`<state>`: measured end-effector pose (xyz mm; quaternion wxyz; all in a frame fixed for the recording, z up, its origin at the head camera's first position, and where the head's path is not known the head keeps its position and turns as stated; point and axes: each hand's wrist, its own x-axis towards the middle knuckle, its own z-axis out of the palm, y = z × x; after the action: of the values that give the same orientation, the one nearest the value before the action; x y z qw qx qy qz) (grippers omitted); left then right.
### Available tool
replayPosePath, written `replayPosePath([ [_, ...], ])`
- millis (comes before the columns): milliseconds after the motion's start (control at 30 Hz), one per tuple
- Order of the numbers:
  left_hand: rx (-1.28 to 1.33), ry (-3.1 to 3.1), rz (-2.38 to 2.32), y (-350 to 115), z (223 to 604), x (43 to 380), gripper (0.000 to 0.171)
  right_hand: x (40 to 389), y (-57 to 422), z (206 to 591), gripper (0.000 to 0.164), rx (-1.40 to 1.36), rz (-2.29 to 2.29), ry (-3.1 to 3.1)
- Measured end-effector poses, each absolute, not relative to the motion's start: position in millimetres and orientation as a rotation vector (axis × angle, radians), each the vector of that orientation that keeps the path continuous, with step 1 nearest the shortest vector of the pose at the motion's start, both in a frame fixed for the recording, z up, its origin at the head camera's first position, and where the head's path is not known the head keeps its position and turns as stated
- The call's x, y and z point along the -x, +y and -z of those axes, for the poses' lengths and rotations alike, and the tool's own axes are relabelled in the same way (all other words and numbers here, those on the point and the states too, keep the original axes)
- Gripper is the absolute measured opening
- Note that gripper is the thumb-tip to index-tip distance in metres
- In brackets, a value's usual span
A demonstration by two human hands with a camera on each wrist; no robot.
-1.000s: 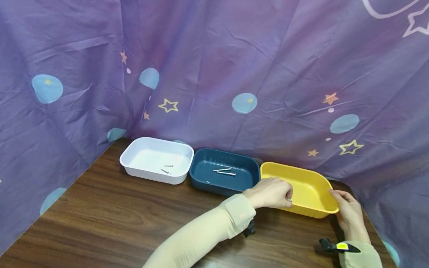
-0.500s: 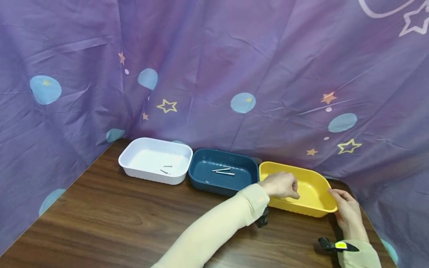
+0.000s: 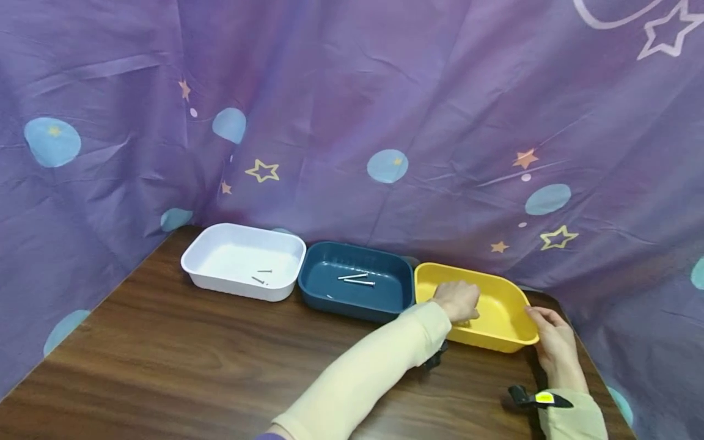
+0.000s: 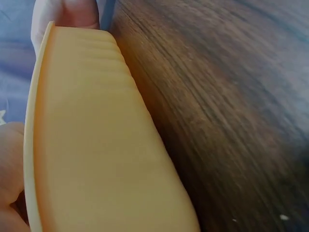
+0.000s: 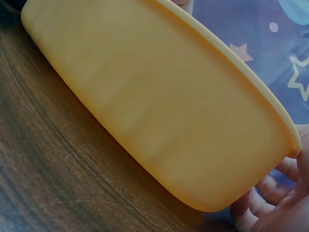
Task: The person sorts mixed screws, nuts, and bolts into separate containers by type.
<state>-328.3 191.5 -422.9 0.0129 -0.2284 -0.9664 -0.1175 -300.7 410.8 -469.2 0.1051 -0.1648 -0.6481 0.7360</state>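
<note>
My left hand (image 3: 458,301) reaches over the near side of the yellow tray (image 3: 503,311), its fingers curled down inside. What those fingertips hold is hidden; I cannot tell if anything is between them. In the left wrist view, part of this hand (image 4: 10,176) shows behind the tray's rim. My right hand (image 3: 557,345) grips the tray's right end. In the right wrist view, the right thumb is at the rim and the fingers (image 5: 273,188) curl beneath it against the end wall.
Left of the yellow tray stands a dark blue tray (image 3: 316,287) with two long screws (image 3: 360,282) inside. A white tray (image 3: 206,275) beside it holds a few small screws (image 3: 258,280). All stand along the back of the wooden table (image 3: 181,354), before a purple curtain (image 3: 330,110).
My left hand, earlier at the near rim with a small silvery piece at its fingers, has moved further over and down into the yellow tray. The right hand keeps its hold. The view shifted slightly.
</note>
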Motion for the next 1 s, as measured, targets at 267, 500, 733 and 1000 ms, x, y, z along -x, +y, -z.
replayPosePath([
  [267, 0.621, -2.998, 0.367, 193.8, 419.1, 333.7, 0.026, 300.5, 400.1, 469.6, 0.008, 0.498, -2.194, -1.886],
  [500, 0.602, -2.988, 0.369, 191.7, 414.1, 332.6, 0.015, 300.8, 400.6, 470.1, 0.007, 0.485, -2.209, -1.887],
  [733, 0.737, -2.976, 0.399, 188.5, 403.0, 320.7, 0.055, 299.5, 412.5, 465.8, 0.005, 0.457, -2.232, -1.889],
  [1000, 0.887, -2.892, 0.439, 170.3, 387.6, 299.5, 0.058, 291.3, 418.3, 451.4, 0.015, 0.498, -2.088, -1.959],
])
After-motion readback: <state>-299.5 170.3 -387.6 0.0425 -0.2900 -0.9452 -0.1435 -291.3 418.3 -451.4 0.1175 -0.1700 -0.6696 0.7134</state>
